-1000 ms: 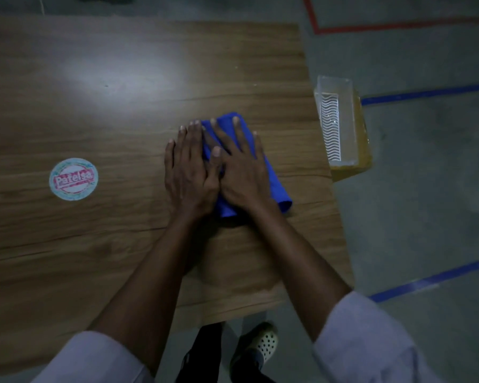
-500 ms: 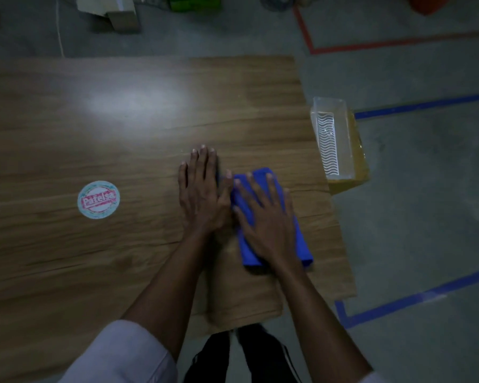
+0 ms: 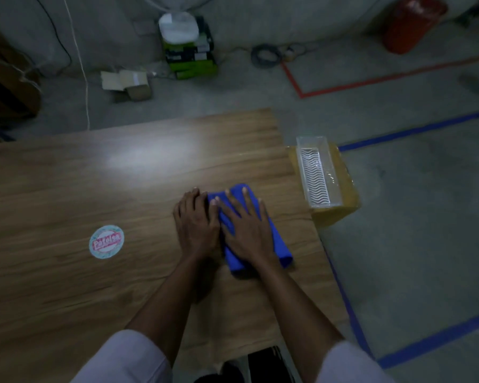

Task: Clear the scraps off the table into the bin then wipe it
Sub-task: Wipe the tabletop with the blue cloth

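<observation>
Nearest the camera, two pale fabric sleeves (image 3: pixel 122 360) frame bare forearms that reach out over the table (image 3: pixel 94 299), a flat slab with a brown wood-grain finish and a soft sheen where the light pools towards its far edge. Between the sleeves, below the table's near edge, something dark shows, too dim to tell what it is.

The left hand (image 3: pixel 197 225) lies flat on the wood, its fingers straight and close together, gripping nothing, and its inner side touches the cloth's left edge. The right hand (image 3: pixel 246 228) presses palm-down on the blue cloth (image 3: pixel 279 246), its fingers straight and spread, not curled round it. The cloth is a soft, folded, roughly oblong pad lying on the right part of the table, near the right edge, its blue ends showing past the fingertips and the wrist.

To the left, well apart from the hands, a round sticker (image 3: pixel 106 241) with a pale rim and red lettering lies flat on the wood.

Just beyond the table's right edge, a long, clear plastic bin (image 3: pixel 334 175) with a wavy ribbed floor sits on a yellowish cardboard box (image 3: pixel 331 217).

Further off, the grey concrete floor (image 3: pixel 412 217) carries blue tape lines (image 3: pixel 415 129) and red tape lines (image 3: pixel 371 81). By the far wall are a green box (image 3: pixel 194 67), a small cardboard box (image 3: pixel 134 85), a coiled cable (image 3: pixel 263 55) and a blurred red container (image 3: pixel 412 23).
</observation>
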`<state>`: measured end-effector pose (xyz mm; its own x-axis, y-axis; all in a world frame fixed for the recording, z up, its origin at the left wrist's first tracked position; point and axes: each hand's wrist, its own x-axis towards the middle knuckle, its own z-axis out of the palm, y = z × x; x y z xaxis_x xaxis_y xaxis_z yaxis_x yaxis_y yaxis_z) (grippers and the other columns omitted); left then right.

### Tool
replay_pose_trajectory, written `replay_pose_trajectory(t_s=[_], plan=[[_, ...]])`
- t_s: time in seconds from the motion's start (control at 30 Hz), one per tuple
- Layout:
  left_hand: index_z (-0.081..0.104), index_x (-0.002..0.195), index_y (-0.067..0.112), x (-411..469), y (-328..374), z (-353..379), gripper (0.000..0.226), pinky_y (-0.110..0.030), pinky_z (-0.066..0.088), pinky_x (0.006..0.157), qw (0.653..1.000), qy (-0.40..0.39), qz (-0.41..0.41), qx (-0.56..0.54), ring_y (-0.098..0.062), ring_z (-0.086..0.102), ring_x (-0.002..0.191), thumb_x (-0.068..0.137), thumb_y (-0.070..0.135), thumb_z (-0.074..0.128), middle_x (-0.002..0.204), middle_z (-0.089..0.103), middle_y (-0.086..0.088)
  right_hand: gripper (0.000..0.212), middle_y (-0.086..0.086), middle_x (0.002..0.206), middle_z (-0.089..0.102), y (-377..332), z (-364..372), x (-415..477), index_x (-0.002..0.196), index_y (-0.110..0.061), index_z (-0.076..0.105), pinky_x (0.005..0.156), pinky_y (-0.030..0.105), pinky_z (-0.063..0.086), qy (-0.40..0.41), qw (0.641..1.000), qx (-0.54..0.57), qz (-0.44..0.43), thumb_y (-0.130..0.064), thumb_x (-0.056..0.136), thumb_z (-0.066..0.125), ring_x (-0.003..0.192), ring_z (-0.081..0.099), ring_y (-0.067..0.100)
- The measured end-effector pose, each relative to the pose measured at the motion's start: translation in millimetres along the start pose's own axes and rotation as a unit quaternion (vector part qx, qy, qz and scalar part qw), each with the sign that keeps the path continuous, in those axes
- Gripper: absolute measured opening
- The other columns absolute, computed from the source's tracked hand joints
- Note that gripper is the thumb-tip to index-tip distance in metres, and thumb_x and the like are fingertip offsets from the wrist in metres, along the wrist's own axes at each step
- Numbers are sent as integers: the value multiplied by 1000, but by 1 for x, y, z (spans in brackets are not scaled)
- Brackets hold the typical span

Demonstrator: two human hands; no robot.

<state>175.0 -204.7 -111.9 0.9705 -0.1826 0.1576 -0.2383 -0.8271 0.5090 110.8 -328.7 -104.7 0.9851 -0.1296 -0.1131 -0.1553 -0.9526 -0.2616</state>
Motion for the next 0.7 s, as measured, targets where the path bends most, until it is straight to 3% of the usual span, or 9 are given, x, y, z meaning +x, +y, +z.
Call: replay_pose_trajectory(t_s=[0.07, 0.1, 0.23, 0.33, 0.4, 0.57, 0.7], plan=[[65, 109, 9, 14, 6, 4, 28, -49, 35, 113, 999, 17, 30, -4, -38, 52, 127, 98, 30, 49, 132, 60, -14, 61, -16, 170, 7, 22, 2, -15, 161, -45, 11, 125, 55, 8, 10, 1000, 3, 20, -62, 103, 19, 158, -10, 20], [63, 112, 10, 22, 8, 8, 26, -48, 31, 116, 999, 7, 51, 7, -36, 49, 132, 99, 28, 49, 136, 58, -13, 61, -17, 170, 7, 33, 0, -15, 161, -46, 11, 125, 54, 6, 18, 999, 7, 43, -65, 103, 19, 158, -11, 19], [40, 155, 13, 47, 7, 16, 58, -42, 8, 127, 992, -71, 90, 48, -23, 15, 157, 105, 40, 32, 167, 28, -7, 61, -17, 170, 3, 64, -10, 15, 161, -46, 9, 126, 52, 0, 39, 990, 4, 136, -65, 104, 19, 157, -13, 19], [31, 160, 14, 48, 4, 21, 63, -42, 4, 128, 990, -85, 91, 65, -20, 9, 158, 106, 45, 25, 170, 20, -5, 59, -14, 171, 2, 64, -15, 41, 162, -43, 8, 125, 54, -3, 51, 981, 15, 189, -59, 106, 19, 158, -11, 23], [34, 159, 13, 48, 3, 24, 63, -42, 5, 128, 991, -77, 91, 63, -20, 12, 158, 106, 45, 25, 169, 23, -5, 58, -11, 171, 2, 42, -12, 49, 163, -40, 8, 125, 57, -1, 57, 983, 16, 173, -55, 107, 18, 158, -11, 26], [47, 153, 14, 48, -1, 22, 60, -40, 12, 127, 994, -51, 89, 32, -21, 23, 156, 106, 42, 22, 165, 35, -4, 65, -9, 172, -4, 2, 4, 13, 163, -36, 4, 124, 58, 8, 21, 999, -24, 27, -51, 101, 12, 157, -14, 26], [43, 155, 17, 47, 0, 23, 57, -42, 10, 128, 994, -68, 75, 41, -19, 19, 156, 105, 42, 33, 166, 31, -3, 60, -16, 171, -1, 49, -3, 1, 162, -43, 6, 126, 53, 5, 35, 998, -10, 51, -61, 106, 18, 157, -14, 19]])
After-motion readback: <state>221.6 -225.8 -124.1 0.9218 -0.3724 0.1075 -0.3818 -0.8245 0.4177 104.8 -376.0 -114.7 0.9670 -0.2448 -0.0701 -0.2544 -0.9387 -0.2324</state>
